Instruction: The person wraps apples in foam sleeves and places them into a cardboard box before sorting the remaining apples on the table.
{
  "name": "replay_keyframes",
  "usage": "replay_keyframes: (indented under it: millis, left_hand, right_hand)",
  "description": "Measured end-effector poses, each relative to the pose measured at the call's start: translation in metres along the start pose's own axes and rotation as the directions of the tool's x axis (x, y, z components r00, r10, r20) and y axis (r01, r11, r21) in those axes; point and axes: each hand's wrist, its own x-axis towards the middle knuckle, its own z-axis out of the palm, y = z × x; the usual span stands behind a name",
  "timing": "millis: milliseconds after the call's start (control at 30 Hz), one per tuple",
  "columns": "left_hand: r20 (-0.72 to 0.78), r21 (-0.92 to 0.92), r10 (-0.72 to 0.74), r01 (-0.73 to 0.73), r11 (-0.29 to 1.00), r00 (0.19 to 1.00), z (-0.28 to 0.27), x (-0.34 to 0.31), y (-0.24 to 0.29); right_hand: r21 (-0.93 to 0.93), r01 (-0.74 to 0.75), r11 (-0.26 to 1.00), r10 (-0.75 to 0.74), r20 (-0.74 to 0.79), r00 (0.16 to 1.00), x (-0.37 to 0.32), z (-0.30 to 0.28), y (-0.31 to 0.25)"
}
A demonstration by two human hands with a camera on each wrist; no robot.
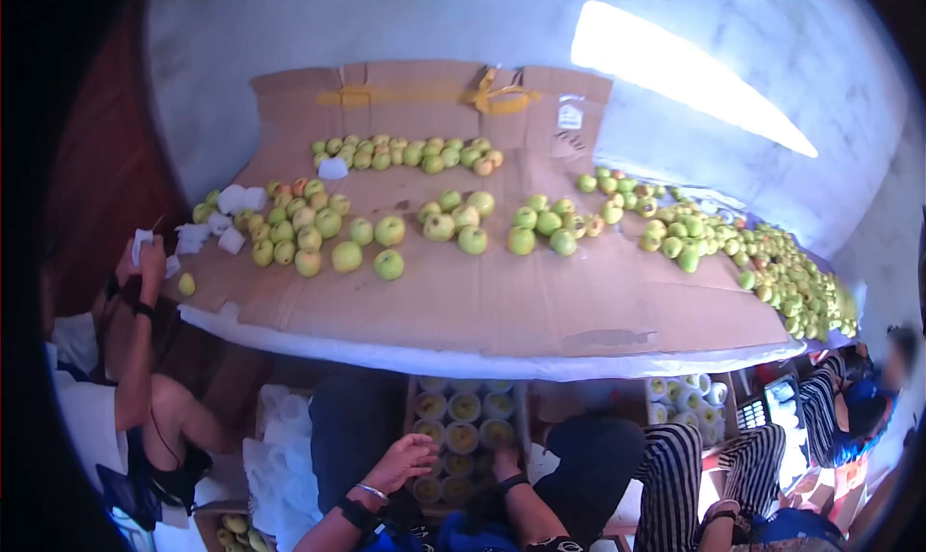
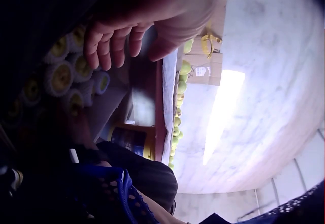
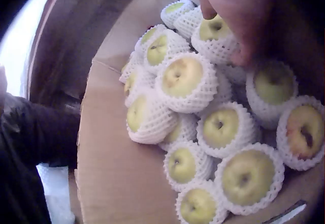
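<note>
My left hand [image 1: 400, 463] hangs over the left side of a carton of apples in white foam nets, its fingers loosely bent; the left wrist view shows the hand [image 2: 134, 28] holding nothing. Down in the carton's right side is my right hand [image 1: 505, 465]. In the right wrist view that hand [image 3: 241, 13] grips a netted apple [image 3: 216, 42], fingertips on either side of its net. Other netted apples [image 3: 183, 76] lie around it against the cardboard wall [image 3: 117, 168]. Part of the right hand is in shadow.
Loose green apples [image 1: 389, 231] lie in groups on a cardboard-covered table [image 1: 405, 311] ahead. White foam nets [image 1: 280, 465] are heaped left of the carton. A person [image 1: 135, 388] sits at the left, others at the right beside another carton of netted apples [image 1: 687, 398].
</note>
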Motion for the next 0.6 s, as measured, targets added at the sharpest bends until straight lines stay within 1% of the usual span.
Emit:
replay_keyframes:
  millis: [33,67,100,133,167,200,233,267,300,333,367,400,433,467,500,533,567,600]
  left_hand:
    - [-0.027,0.008,-0.002,0.003,1.0,1.0,0.0,0.0,0.001]
    - [-0.06,0.016,-0.004,0.005,1.0,0.998,-0.002,-0.004,0.005]
    - [-0.047,0.029,0.005,-0.003,1.0,0.999,0.0,-0.009,0.013]
    - [-0.049,0.038,0.073,-0.071,0.997,0.996,0.005,-0.016,0.022]
    - [-0.05,0.043,0.14,-0.138,0.99,0.989,0.011,-0.024,0.031]
    - [-0.038,0.037,0.216,-0.215,0.976,0.976,0.015,-0.034,0.043]
    - [-0.052,0.022,0.348,-0.347,0.938,0.936,0.021,-0.047,0.056]
    - [-0.116,0.156,0.494,-0.475,0.866,0.862,0.028,-0.056,0.072]
    - [-0.148,0.276,0.627,-0.577,0.769,0.765,0.025,-0.06,0.083]
    - [-0.152,0.397,0.735,-0.641,0.657,0.661,0.022,-0.066,0.094]
    - [-0.102,0.59,0.848,-0.655,0.472,0.52,0.021,-0.073,0.103]
    - [-0.066,0.822,0.875,-0.471,0.32,0.48,0.026,-0.088,0.118]
    - [0.062,0.926,0.921,-0.367,0.091,0.385,0.021,-0.085,0.122]
    - [0.207,0.963,0.928,-0.234,-0.136,0.311,0.012,-0.078,0.123]
    - [0.225,0.955,0.921,-0.258,-0.145,0.318,-0.003,-0.067,0.121]
    - [0.236,0.964,0.853,-0.221,-0.146,0.465,-0.021,-0.051,0.116]
    - [0.245,0.969,0.762,-0.188,-0.163,0.6,-0.034,-0.036,0.111]
    - [0.253,0.962,0.735,-0.083,-0.26,0.628,-0.04,-0.029,0.105]
  right_hand:
    - [0.015,0.018,1.0,-0.017,-0.007,1.0,-0.02,-0.039,0.007]
    - [0.216,-0.033,0.976,0.029,0.021,0.999,-0.055,-0.039,-0.018]
    - [0.406,-0.088,0.909,0.071,0.056,0.996,-0.113,-0.007,-0.081]
    - [0.42,-0.075,0.904,0.062,0.044,0.997,-0.152,-0.017,-0.112]
    - [0.411,-0.16,0.897,0.065,0.236,0.97,-0.189,-0.028,-0.141]
    - [0.382,-0.24,0.893,0.063,0.421,0.905,-0.208,-0.036,-0.162]
    - [0.352,-0.135,0.926,-0.046,0.462,0.886,-0.213,-0.044,-0.174]
    - [0.33,-0.025,0.944,-0.151,0.497,0.854,-0.217,-0.058,-0.185]
    - [0.326,0.249,0.912,-0.379,0.437,0.816,-0.234,-0.074,-0.2]
    - [0.296,0.499,0.814,-0.58,0.385,0.718,-0.252,-0.09,-0.211]
    - [0.11,0.671,0.733,-0.656,0.376,0.654,-0.255,-0.109,-0.22]
    - [-0.08,0.805,0.588,-0.725,0.388,0.569,-0.256,-0.129,-0.234]
    - [-0.239,0.883,0.405,-0.791,0.392,0.469,-0.27,-0.15,-0.247]
    - [-0.246,0.883,0.399,-0.802,0.374,0.466,-0.273,-0.161,-0.255]
    - [-0.488,0.842,0.232,-0.815,0.374,0.442,-0.277,-0.174,-0.256]
    - [-0.695,0.717,0.059,-0.82,0.376,0.431,-0.28,-0.189,-0.253]
    - [-0.783,0.622,-0.007,-0.794,0.383,0.472,-0.28,-0.197,-0.251]
    - [-0.803,0.595,0.021,-0.801,0.343,0.491,-0.276,-0.205,-0.25]
